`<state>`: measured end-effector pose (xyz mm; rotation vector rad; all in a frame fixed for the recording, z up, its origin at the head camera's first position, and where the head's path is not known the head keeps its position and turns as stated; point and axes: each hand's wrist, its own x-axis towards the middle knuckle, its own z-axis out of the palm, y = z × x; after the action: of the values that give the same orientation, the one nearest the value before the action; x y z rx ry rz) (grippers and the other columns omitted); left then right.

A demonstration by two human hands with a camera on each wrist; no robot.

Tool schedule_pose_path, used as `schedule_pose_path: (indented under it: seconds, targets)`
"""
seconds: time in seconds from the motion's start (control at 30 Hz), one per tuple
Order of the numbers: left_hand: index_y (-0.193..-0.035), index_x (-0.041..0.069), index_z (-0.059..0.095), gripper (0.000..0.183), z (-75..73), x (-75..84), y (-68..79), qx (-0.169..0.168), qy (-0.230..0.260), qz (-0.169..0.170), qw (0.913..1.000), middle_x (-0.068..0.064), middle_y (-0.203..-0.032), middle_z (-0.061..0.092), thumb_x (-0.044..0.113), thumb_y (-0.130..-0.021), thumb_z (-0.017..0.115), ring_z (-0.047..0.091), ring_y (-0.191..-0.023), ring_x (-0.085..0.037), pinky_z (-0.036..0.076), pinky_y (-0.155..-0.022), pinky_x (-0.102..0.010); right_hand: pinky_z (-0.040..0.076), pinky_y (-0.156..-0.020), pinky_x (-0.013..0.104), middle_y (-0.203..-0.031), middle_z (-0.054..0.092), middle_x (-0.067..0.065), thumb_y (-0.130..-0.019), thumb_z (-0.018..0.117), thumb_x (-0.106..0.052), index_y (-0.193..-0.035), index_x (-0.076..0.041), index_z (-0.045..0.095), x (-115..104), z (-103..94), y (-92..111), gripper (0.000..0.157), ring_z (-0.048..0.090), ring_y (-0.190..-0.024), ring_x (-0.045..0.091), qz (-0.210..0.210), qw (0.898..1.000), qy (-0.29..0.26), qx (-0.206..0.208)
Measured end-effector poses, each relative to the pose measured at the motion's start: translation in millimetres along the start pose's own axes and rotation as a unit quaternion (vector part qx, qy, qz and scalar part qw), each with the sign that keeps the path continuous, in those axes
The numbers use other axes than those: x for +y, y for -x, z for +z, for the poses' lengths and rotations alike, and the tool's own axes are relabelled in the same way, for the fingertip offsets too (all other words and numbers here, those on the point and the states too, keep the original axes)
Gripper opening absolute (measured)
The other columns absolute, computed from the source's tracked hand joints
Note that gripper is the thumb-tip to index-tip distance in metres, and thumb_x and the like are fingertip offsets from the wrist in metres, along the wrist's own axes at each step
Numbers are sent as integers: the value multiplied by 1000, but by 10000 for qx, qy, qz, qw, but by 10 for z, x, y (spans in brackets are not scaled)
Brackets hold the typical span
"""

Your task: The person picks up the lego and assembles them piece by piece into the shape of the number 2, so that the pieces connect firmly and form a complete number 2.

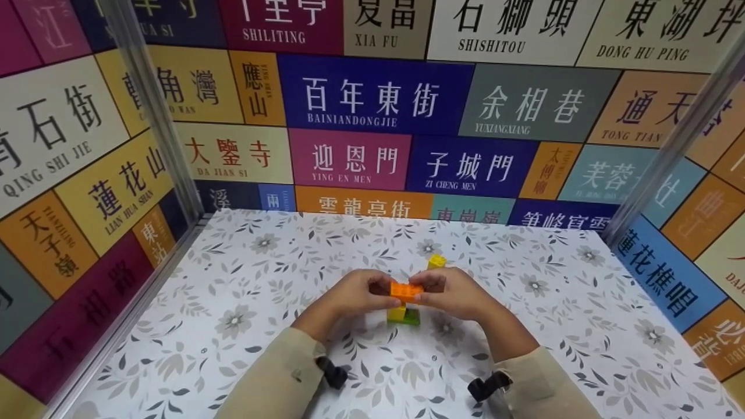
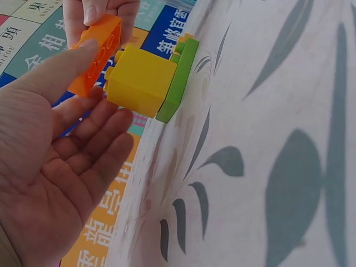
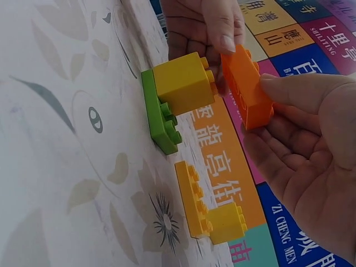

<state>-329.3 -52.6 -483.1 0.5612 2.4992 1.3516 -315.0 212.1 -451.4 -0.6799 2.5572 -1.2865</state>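
Observation:
An orange toy building brick (image 1: 405, 292) is pinched at its two ends between my hands. The left hand (image 1: 355, 294) grips one end with thumb and fingers, and the right hand (image 1: 457, 294) holds the other the same way. Below it, a yellow brick (image 2: 142, 80) stands on one part of a flat green brick (image 3: 151, 108), whose bare studs show beside it. In both wrist views the orange brick is tilted, its hollow underside facing the yellow brick's studs with a narrow gap between them.
Beyond the right hand lies a long yellow-orange brick (image 3: 190, 203) with a yellow block (image 3: 227, 223) on one end. The table (image 1: 262, 349) has a leaf-and-flower cover. Panels with place names (image 1: 378, 93) wall its back and sides.

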Motion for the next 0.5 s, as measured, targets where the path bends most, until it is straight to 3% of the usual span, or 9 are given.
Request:
schedule_pose_path:
  seconds: [0.27, 0.5]
  targets:
    - [-121, 30, 77, 36, -10, 27, 14, -3, 167, 31, 9999, 11, -114, 77, 45, -90, 86, 70, -105, -12, 59, -103, -38, 58, -93, 21, -123, 78, 10, -96, 79, -18, -130, -11, 76, 26, 3, 0, 34, 74, -112, 23, -69, 9999, 105, -99]
    - [-114, 31, 78, 27, -2, 15, 13, -34, 198, 135, 9997, 11, -110, 78, 41, -90, 87, 71, -102, -10, 59, -100, -36, 59, -93, 24, -124, 79, 9, -96, 80, -21, -130, -13, 76, 44, 13, -8, 34, 75, -110, 20, -43, 9997, 87, -233]
